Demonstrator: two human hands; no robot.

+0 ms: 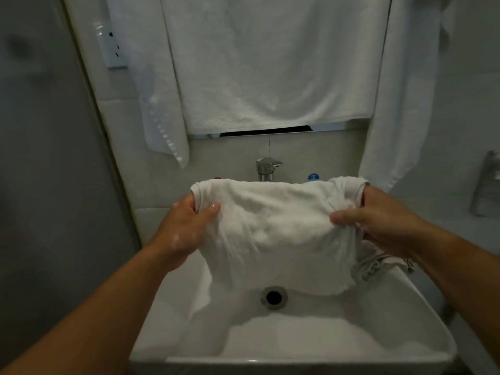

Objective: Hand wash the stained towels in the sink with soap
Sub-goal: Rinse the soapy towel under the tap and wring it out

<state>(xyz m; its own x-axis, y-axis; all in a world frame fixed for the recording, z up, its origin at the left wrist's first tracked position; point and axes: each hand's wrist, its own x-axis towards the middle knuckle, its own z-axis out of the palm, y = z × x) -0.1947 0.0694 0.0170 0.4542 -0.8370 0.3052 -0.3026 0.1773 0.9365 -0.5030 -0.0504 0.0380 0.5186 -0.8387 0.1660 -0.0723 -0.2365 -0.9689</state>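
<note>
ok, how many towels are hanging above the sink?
3: wide white terry towel centre, narrow white ribbed-edge towel left, long white towel right. Others may hang outside the frame.

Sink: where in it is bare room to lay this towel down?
Bare: the sink floor between the drain and the near rim, and the left wall under the left hand. Crowded: the back, where the held towel hangs before the faucet, and the right edge, where a bunched cloth lies.
</note>
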